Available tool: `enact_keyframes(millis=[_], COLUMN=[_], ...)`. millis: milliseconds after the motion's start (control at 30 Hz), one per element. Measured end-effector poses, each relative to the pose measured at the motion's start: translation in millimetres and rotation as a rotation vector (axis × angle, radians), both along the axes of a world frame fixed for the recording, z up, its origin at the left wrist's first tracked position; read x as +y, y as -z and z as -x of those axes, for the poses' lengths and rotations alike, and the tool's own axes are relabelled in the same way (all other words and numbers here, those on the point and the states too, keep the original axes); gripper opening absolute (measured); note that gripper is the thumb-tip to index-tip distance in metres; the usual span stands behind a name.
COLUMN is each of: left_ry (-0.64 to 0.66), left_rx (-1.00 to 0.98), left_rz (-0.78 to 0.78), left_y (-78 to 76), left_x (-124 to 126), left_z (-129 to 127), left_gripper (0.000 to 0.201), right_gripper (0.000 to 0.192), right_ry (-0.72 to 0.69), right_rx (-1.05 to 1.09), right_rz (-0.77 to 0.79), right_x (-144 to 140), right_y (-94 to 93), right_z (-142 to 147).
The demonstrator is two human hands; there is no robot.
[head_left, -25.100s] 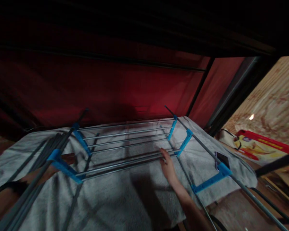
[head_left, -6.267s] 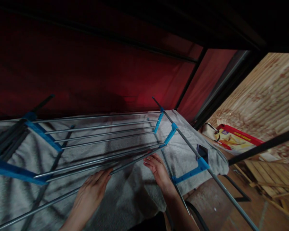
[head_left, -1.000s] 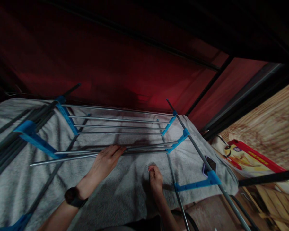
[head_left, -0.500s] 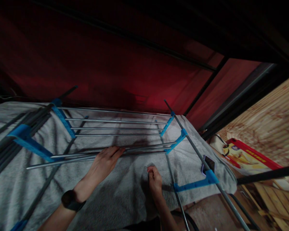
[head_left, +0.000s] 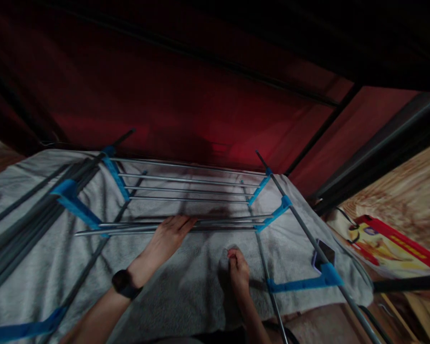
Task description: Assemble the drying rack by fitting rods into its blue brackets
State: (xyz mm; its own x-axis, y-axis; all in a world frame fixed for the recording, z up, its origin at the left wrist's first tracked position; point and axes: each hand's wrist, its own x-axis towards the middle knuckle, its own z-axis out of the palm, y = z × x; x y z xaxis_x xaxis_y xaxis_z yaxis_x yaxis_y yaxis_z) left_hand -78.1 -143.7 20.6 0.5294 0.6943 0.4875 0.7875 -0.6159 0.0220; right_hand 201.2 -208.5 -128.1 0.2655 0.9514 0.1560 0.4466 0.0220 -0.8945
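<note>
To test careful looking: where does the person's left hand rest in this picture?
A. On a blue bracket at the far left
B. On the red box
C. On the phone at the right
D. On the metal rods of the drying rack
D: the left hand lies flat, fingers spread, across the metal rods of the drying rack.

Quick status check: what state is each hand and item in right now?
Left hand: open, flat on the rods.
Right hand: shut, pinching the towel.
Towel: spread under the rack.
Rack: opened out over the towel.
Phone: resting by a blue bracket, screen dark.
</note>
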Motion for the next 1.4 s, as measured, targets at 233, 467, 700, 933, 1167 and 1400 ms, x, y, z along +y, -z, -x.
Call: enact_keyframes(millis=[233, 467, 700, 933, 1167, 1400], left_ry=[0.026, 0.013, 0.013, 0.021, 0.014, -0.030], left_rx=[0.149, 0.182, 0.215, 0.209, 0.173, 0.089], left_rz=[0.028, 0.041, 0.048, 0.061, 0.071, 0.172], left_y=[-5.5, -15.8, -22.1, -20.8, -14.5, -7.2], left_x=[1.1, -2.2, -3.1, -3.7, -3.4, -6.2], left_z=[-0.5, -1.4, -1.8, -1.0, -2.0, -2.9], left_gripper=[0.045, 0.039, 0.036, 0.037, 0.037, 0.041], right_gripper=[0.034, 0.033, 0.031, 0.031, 0.034, 0.037], right_ry=[-0.031, -0.016, -0.021, -0.024, -0.017, -0.015], right_rx=[0.028, 0.010, -0.035, -0.028, -0.020, -0.021], right_rz=[0.106, 0.153, 0.189, 0.158, 0.171, 0.188], right_x=[-3.3, -5.2, -2.7, -2.2, -3.9, -2.4], right_y=[1.6, 5.6, 5.9, 5.3, 2.1, 5.7], right_z=[-9.8, -15.0, -15.7, -15.4, -14.5, -15.5])
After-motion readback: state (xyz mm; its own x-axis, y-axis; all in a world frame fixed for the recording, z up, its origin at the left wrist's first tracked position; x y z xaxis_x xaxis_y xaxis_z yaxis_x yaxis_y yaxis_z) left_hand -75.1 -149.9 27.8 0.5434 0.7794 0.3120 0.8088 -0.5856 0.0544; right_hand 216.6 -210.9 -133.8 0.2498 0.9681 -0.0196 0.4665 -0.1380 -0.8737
